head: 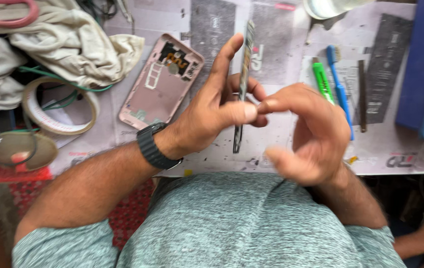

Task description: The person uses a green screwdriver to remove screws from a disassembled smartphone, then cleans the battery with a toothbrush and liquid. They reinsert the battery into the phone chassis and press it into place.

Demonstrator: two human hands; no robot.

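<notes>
Left hand [212, 106] grips thin phone body [244, 74] edge-on; right hand [306, 134] loosely curled, ungripping.

Paper-covered worktable [281, 30], perhaps daylit

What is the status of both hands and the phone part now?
Left hand grips thin phone panel edge-on, upright above table. Right hand touches panel with fingertips, blurred. Pink back cover lies apart on newspaper. Nothing blocking.
</notes>
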